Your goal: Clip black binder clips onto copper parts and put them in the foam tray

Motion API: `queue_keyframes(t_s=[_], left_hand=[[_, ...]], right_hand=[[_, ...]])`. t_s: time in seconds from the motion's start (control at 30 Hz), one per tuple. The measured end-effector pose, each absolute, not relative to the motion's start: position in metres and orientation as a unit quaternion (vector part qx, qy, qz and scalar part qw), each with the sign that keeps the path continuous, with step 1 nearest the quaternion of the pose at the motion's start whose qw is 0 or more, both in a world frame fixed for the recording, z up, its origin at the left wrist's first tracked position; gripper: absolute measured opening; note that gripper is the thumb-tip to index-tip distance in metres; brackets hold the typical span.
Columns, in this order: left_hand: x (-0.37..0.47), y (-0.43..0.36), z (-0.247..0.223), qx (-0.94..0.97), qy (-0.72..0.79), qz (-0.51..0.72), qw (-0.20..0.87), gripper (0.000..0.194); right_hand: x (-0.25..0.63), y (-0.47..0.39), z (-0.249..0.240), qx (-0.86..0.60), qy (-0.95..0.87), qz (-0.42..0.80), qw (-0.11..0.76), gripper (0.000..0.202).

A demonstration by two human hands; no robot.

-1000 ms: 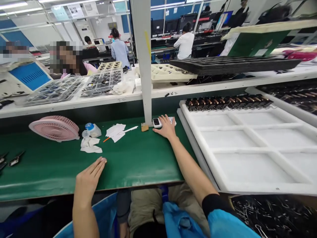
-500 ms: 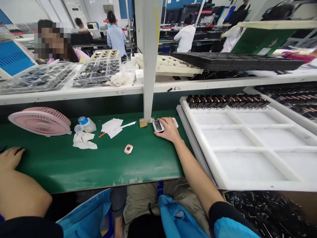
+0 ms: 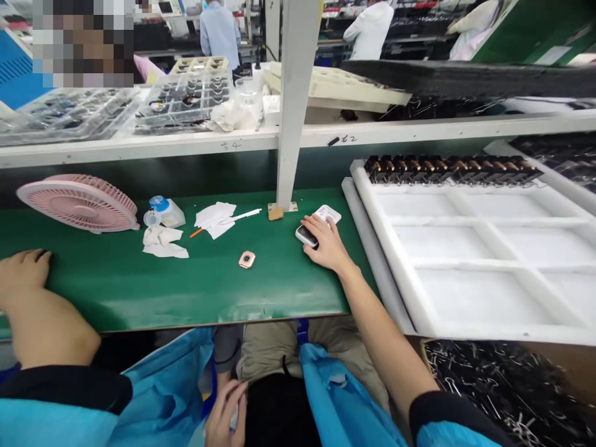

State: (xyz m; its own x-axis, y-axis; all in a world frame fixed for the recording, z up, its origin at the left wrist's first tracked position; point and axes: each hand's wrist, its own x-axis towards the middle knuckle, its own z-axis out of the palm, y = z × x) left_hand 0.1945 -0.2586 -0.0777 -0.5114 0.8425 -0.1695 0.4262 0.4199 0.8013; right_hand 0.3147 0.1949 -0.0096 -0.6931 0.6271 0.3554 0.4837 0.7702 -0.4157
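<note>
Camera: head-worn, aimed forward and down
Lap (image 3: 266, 349): seen from above, near
Shelf (image 3: 186, 143): seen beyond the green table (image 3: 200, 288)

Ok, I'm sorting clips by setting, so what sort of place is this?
Probably an electronics assembly workshop: a small pink watch-like part lies on a green bench, compartment trays of parts fill the shelf, and people work behind.
</note>
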Motion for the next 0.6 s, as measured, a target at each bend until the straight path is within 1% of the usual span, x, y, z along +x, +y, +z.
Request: queue_keyframes(t_s=[0.07,0.13,0.2,0.27,0.3,0.37,0.43,0.47,0.5,0.53,0.6], left_hand=[[0.196,-0.228,-0.064,0.390,0.809,0.399,0.187,0.028],[0.182,-0.178,-0.029,0.416,0.783,0.448,0.112,0.023],[0.165,-0.121,0.009,0.474,0.742,0.467,0.087,0.026],[0.148,-0.068,0.033,0.516,0.745,0.418,0.059,0.034],[0.139,-0.046,0.038,0.514,0.762,0.392,0.029,0.038],[0.121,-0.017,0.035,0.482,0.810,0.333,-0.015,0.046],[0.105,-0.005,0.020,0.477,0.837,0.267,-0.034,0.053],[0.100,-0.003,0.012,0.483,0.840,0.245,-0.038,0.053],[0.095,-0.004,0.005,0.491,0.838,0.235,-0.043,0.051],[0.092,-0.005,0.000,0.498,0.833,0.236,-0.048,0.048],[0.090,-0.009,-0.005,0.507,0.821,0.258,-0.050,0.041]], right_hand=[[0.318,0.173,-0.008,-0.324,-0.899,0.153,0.253,0.065],[0.325,0.136,-0.007,-0.350,-0.880,0.164,0.277,0.064],[0.344,0.083,-0.008,-0.368,-0.854,0.192,0.315,0.064],[0.381,0.023,-0.013,-0.392,-0.815,0.230,0.360,0.060],[0.408,-0.006,-0.017,-0.422,-0.790,0.239,0.376,0.058],[0.476,-0.051,-0.028,-0.491,-0.748,0.177,0.410,0.047],[0.552,-0.070,-0.042,-0.655,-0.642,0.094,0.388,0.030],[0.588,-0.069,-0.051,-0.744,-0.562,0.054,0.358,0.024],[0.619,-0.062,-0.060,-0.782,-0.522,0.051,0.337,0.022],[0.645,-0.053,-0.071,-0.815,-0.489,0.078,0.301,0.019],[0.675,-0.031,-0.097,-0.833,-0.478,0.183,0.211,0.022]])
